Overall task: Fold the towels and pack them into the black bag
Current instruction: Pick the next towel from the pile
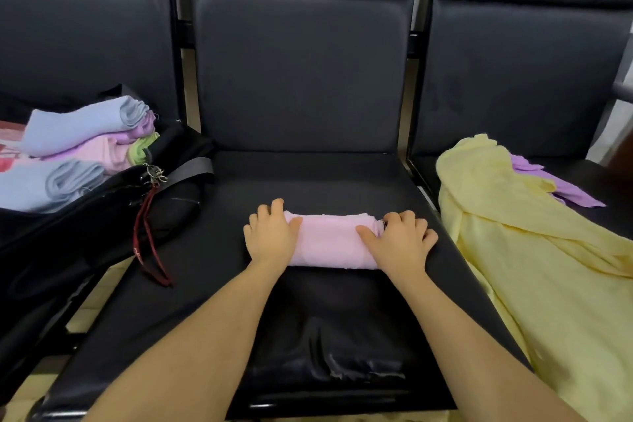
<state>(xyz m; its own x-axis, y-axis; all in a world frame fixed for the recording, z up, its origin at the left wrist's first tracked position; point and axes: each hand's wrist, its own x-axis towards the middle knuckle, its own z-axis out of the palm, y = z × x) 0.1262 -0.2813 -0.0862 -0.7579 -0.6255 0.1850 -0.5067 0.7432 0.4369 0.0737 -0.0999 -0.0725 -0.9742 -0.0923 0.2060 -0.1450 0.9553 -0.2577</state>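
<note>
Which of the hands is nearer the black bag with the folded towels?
Left. The left hand rests on the pink towel's end facing the black bag; the right hand presses its far end.

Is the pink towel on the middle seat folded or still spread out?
Folded. The pink towel lies as a compact thick bundle, with the left hand and right hand at its ends.

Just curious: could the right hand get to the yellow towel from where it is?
Probably yes. The right hand rests on the pink towel, and the yellow towel lies just beside it with nothing between.
</note>
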